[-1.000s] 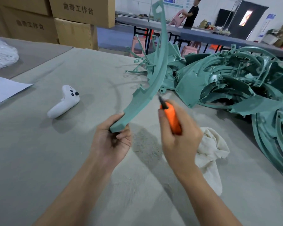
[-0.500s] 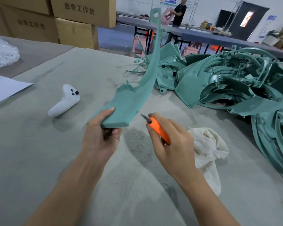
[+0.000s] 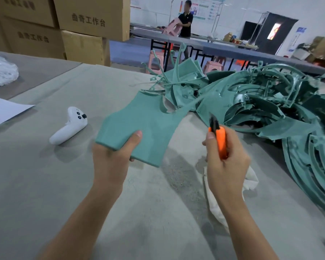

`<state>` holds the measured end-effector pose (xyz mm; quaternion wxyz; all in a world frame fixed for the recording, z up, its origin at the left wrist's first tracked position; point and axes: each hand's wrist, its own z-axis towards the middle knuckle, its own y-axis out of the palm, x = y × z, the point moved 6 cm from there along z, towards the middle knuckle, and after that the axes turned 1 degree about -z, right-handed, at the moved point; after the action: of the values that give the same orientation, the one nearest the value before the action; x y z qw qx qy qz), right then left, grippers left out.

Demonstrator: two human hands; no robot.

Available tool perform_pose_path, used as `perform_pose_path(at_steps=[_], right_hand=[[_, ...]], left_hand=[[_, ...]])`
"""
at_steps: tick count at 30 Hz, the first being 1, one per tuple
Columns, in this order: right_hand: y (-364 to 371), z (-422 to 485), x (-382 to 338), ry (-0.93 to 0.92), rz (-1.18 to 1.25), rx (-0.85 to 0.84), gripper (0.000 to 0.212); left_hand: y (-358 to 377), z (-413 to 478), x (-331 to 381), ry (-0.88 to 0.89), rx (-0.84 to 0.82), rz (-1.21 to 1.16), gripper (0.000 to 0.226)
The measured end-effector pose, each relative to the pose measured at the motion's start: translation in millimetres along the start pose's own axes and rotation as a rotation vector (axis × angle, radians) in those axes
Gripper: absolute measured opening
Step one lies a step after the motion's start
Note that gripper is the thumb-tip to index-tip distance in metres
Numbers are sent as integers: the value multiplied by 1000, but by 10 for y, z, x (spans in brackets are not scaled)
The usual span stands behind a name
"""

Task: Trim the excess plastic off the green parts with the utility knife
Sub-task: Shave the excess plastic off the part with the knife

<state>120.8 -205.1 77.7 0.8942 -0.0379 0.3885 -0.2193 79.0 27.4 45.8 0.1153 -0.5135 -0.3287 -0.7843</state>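
gripping the near end of a flat, matte green part [image 3: 144,126] above the grey felt table [image 3: 45,184], the left hand [image 3: 111,162] holds it tilted; the right hand [image 3: 225,164] clasps an orange utility knife [image 3: 220,141], black tip up, just beside it.

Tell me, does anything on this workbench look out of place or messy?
A white handheld controller lies on the table left of the held green part; it seems unrelated to trimming. The other green parts sit in a tangled heap at right.
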Motion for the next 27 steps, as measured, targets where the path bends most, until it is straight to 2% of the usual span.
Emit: perform_pose_path(at_steps=[2,5,7,10,13,15,17,18,19,20,23,25,27], right_hand=[[-31,58,74,109,50,9,26],[-30,92,266,402,317,70,25],[-44,93,370,491,311,71,23],[-28,95,414,454,212,-59,7],[17,92,387,409,133,-190,8],[19,101,378,411,129,-199,9],[0,108,393,447,146,-153,12],[-7,106,410,478,163,-123,15],[-6,95,420,514,198,-97,15],[6,75,425,556,255,-77,16],[93,-7,415,644,406,-73,20],[168,-61,365,651,432,-112,20],[237,-88,313,631,427,-150,17]], left_hand=[[27,-34,32,42,-18,45,24],[111,-104,63,87,-112,80,19],[150,-144,69,79,-148,49,19],[163,-139,8,-41,-134,-74,21],[191,-111,-60,-199,-193,-215,27],[218,-89,-98,-321,-265,-357,39],[235,-77,-135,-423,-325,-484,61],[245,-82,-167,-467,-335,-529,60],[250,-79,-220,-497,-338,-548,48],[265,-90,-258,-498,-349,-532,35],[430,-258,-290,-307,-562,-117,58],[558,-440,-321,-192,-713,80,49],[576,-492,-324,-188,-643,95,41]])
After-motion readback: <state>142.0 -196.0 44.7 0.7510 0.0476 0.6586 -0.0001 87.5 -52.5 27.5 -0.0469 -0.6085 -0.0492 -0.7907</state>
